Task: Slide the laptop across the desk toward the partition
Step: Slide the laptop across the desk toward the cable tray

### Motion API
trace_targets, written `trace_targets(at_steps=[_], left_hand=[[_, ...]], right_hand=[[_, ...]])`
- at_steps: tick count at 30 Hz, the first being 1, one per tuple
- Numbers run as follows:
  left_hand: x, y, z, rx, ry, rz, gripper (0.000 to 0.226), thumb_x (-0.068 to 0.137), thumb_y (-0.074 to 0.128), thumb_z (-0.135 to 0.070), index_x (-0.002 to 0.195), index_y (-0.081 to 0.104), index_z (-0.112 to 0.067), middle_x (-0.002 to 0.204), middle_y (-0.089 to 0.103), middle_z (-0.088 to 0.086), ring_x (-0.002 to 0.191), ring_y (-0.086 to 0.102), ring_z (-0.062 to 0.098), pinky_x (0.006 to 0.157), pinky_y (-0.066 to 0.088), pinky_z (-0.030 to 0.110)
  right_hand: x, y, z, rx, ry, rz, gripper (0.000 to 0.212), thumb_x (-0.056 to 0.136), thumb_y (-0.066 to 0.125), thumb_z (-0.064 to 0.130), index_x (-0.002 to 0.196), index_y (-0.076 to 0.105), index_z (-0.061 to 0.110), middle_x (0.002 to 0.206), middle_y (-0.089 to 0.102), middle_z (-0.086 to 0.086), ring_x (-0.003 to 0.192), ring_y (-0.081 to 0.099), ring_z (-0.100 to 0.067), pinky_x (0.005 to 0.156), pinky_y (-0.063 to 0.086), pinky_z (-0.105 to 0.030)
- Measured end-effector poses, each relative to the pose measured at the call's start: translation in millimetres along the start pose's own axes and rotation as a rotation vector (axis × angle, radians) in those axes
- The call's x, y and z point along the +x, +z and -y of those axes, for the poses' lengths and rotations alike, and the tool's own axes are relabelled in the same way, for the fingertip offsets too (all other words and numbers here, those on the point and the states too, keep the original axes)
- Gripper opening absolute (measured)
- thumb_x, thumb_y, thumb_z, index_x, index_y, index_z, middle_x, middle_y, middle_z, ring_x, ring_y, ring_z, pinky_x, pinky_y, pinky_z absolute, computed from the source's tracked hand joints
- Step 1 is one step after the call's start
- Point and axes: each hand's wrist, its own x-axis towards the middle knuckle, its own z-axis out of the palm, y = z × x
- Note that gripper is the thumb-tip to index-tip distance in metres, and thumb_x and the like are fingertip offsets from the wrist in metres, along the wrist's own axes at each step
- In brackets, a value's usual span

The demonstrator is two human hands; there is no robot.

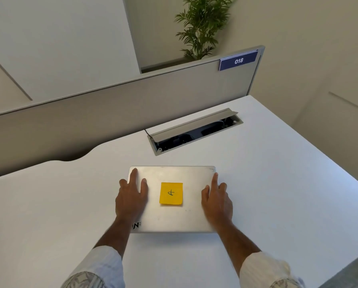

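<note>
- The left hand (131, 199) lies flat, fingers spread, on the closed laptop (172, 215) lid, gripping nothing.
- The right hand (216, 201) presses flat likewise on the laptop's right side.
- A yellow sticky note (171, 193) sits on the laptop between both hands.
- The laptop rests on the desk (277, 183), the cable box (194, 132) lying beyond it and the partition (111, 109) farther beyond.

— Where are the hands?
— Both flat on the laptop (172, 217): left hand (131, 199) at its left side, right hand (216, 201) at its right.
— Between them?
— A note (171, 193), on the lid.
— Beyond the fingertips?
— A cable tray (194, 132) set into the desk (49, 204), then the partition (111, 111), with a plant (201, 28) behind it.
</note>
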Motion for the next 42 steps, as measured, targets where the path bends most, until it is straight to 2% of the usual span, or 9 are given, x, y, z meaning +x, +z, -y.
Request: trace_targets(at_steps=[4,8,17,28,42], left_hand=[[0.4,5.8,22.8,0.005,-0.001,0.023,0.056,0.099,0.030,-0.058,0.151,0.023,-0.038,0.116,0.046,0.013,0.103,0.060,0.040,0.082,0.052,0.049],[1.6,8.9,42.3,0.014,-0.010,0.059,0.059,0.100,0.031,-0.058,0.154,0.022,-0.036,0.120,0.045,0.013,0.111,0.056,0.039,0.084,0.051,0.050],[7.8,10.7,57.9,0.062,-0.011,0.135,0.065,0.100,0.039,-0.055,0.157,0.021,-0.032,0.127,0.045,0.016,0.120,0.050,0.037,0.089,0.051,0.051],[11.9,14.7,57.8,0.135,0.022,0.148,0.066,0.102,0.044,-0.048,0.158,0.026,-0.016,0.129,0.046,0.020,0.119,0.047,0.038,0.090,0.051,0.052],[11.9,14.0,57.5,0.238,0.018,0.143,0.061,0.099,0.050,-0.043,0.149,0.037,-0.010,0.123,0.052,0.020,0.114,0.049,0.036,0.092,0.046,0.049]], right_hand=[[-11.9,14.0,5.9,-0.011,-0.019,-0.002,0.060,0.102,0.029,0.045,0.155,0.017,0.020,0.118,0.050,-0.010,0.090,0.064,-0.026,0.065,0.053,-0.036],[-22.5,26.3,12.2,-0.025,-0.006,0.044,0.058,0.104,0.028,0.042,0.154,0.018,0.017,0.125,0.049,-0.011,0.098,0.063,-0.029,0.070,0.056,-0.041],[-31.1,36.7,18.0,-0.045,0.002,0.128,0.057,0.105,0.029,0.040,0.154,0.020,0.012,0.129,0.044,-0.011,0.108,0.058,-0.031,0.075,0.055,-0.045],[-32.0,44.9,18.1,-0.114,0.001,0.157,0.058,0.105,0.027,0.041,0.154,0.019,0.008,0.126,0.045,-0.010,0.104,0.057,-0.028,0.069,0.054,-0.040],[-34.1,48.3,19.9,-0.232,-0.033,0.151,0.056,0.106,0.031,0.037,0.151,0.029,0.004,0.121,0.048,-0.011,0.095,0.056,-0.025,0.060,0.055,-0.037]])
